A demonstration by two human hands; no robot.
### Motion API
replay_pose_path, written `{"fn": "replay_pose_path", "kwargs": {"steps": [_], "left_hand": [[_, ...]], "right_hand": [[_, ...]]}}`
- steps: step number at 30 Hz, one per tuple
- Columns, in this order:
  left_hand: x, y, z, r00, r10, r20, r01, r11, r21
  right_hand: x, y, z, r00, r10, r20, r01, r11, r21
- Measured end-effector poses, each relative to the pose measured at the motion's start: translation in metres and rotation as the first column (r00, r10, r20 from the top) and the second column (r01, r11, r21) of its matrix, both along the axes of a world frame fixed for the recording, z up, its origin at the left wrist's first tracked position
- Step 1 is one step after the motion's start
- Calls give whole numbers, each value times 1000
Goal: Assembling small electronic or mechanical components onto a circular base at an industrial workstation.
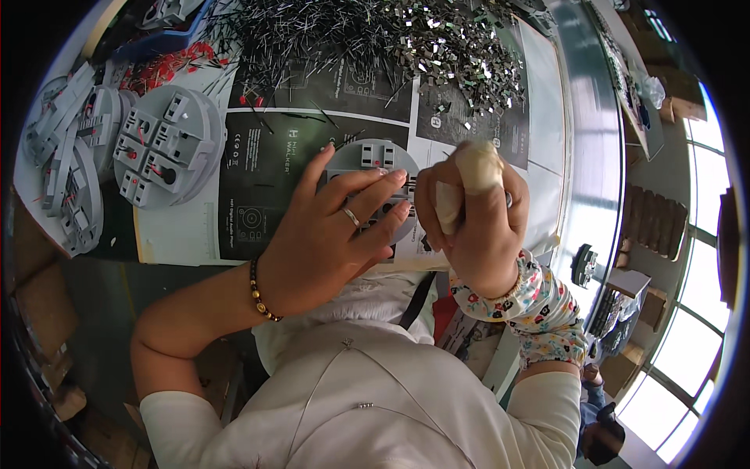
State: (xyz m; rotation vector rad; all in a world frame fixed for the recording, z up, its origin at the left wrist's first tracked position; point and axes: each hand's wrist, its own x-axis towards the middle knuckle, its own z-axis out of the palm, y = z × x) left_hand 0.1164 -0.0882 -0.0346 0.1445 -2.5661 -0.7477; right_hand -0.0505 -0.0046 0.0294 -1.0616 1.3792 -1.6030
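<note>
A round grey plastic part (pixel 355 159) with raised blocks, slots and a small red spot lies on the work surface in front of me. My left hand (pixel 316 234) rests over its near left side, fingers spread and stretched out, the fingertips on its top. A ring and a beaded bracelet are on this hand. At the part's right edge is my right hand (pixel 480 238), with its fingers closed and pinched together. Pale covers (pixel 478 168) wrap its thumb and a finger. Whatever its fingertips hold is hidden.
Piles of thin black pins (pixel 312 47) and small shiny metal pieces (pixel 461 59) cover the far side. Red bits (pixel 176 66) lie at the far left, beside a blue bin (pixel 156 43). Stacked round grey parts (pixel 168 148) stand left. Another person (pixel 600 430) is at the lower right.
</note>
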Motion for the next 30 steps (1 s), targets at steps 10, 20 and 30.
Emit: {"fn": "replay_pose_path", "kwargs": {"steps": [10,20,30], "left_hand": [[1,3,-4,1000,18,8,-18,1000,5],[3,-1,4,1000,-11,12,11,1000,13],[-53,43,46,950,37,-310,-31,999,25]], "right_hand": [[-1,25,-15,997,75,-8,-75,969,-234],[-10,30,19,971,87,-222,-101,994,-51],[-108,68,40,971,-170,-169,225,891,395]]}}
